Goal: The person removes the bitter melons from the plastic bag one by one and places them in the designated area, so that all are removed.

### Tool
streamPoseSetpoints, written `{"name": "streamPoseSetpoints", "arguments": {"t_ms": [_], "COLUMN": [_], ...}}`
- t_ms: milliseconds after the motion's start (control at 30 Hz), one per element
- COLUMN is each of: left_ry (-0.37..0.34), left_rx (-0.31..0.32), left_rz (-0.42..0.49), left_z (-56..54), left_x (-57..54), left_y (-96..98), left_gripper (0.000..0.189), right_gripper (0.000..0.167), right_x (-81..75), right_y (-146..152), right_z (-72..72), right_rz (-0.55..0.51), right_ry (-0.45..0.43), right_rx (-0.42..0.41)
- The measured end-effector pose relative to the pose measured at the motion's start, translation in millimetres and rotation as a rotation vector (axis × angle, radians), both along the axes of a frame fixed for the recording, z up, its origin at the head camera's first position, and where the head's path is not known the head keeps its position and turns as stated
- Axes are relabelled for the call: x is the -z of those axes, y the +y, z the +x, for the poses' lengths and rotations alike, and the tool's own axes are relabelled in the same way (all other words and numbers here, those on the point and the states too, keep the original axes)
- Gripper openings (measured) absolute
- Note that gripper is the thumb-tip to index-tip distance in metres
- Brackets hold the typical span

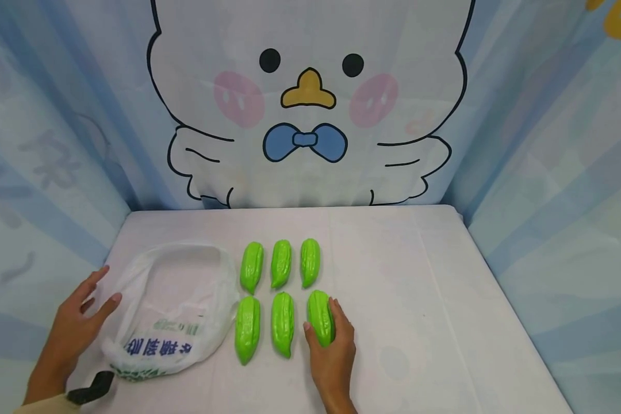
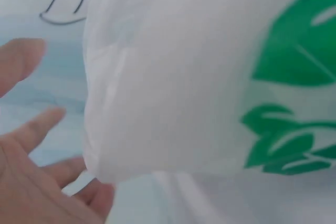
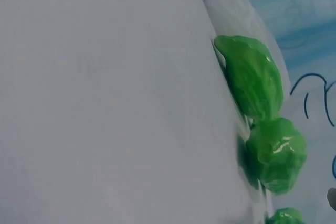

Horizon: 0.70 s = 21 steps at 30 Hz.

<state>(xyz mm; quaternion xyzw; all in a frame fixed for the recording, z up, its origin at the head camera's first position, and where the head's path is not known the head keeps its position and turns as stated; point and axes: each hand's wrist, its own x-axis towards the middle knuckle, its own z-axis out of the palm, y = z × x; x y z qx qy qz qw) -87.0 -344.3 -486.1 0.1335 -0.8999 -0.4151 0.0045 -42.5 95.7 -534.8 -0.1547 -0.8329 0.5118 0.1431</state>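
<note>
On the right of the near row, a glossy green ribbed vegetable [image 1: 318, 313] with an elongated body lies on the table. My right hand [image 1: 333, 351] grips it, thumb on its left side and fingers along its right. At the left lies a white translucent plastic bag [image 1: 214, 328], its mouth spread wide and blue and green print on its near side. Beside the bag's left edge is my left hand [image 1: 77, 325], thumb and fingers spread, holding nothing. The left wrist view shows those fingers [image 2: 39, 129] next to the bag [image 2: 168, 87] with green leaf print.
Two more green vegetables [image 1: 282, 325] lie in the near row and three [image 1: 281, 264] in the far row, right of the bag. The table [image 1: 419, 333] has a white cover. Cartoon-printed curtains [image 1: 310, 178] stand around its back and sides.
</note>
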Motion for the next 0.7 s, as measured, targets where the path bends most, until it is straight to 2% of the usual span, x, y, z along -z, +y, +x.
{"name": "streamPoseSetpoints", "arguments": {"t_ms": [133, 300, 400, 533, 700], "left_ry": [0.067, 0.215, 0.269, 0.312, 0.309], "left_rx": [-0.023, 0.017, 0.057, 0.131, 0.234], "left_rz": [-0.158, -0.339, -0.425, -0.493, -0.577], "left_z": [-0.4, -0.8, -3.9, -8.4, -14.4], "left_x": [-8.9, -11.0, -12.2, -12.9, -11.0], "left_y": [9.9, 30.2, 45.3, 62.9, 81.2], "left_gripper": [0.089, 0.097, 0.102, 0.107, 0.108], "right_gripper": [0.075, 0.080, 0.085, 0.089, 0.088], "right_x": [-1.3, -4.1, -6.9, -10.7, -14.9], "right_y": [11, 29, 43, 63, 92], "right_z": [-3.3, -8.1, -12.3, -21.3, -34.6], "right_rz": [0.071, 0.159, 0.243, 0.382, 0.531], "right_ry": [0.041, 0.052, 0.016, -0.012, -0.065], "right_rx": [-0.005, -0.056, -0.094, -0.139, -0.195]}}
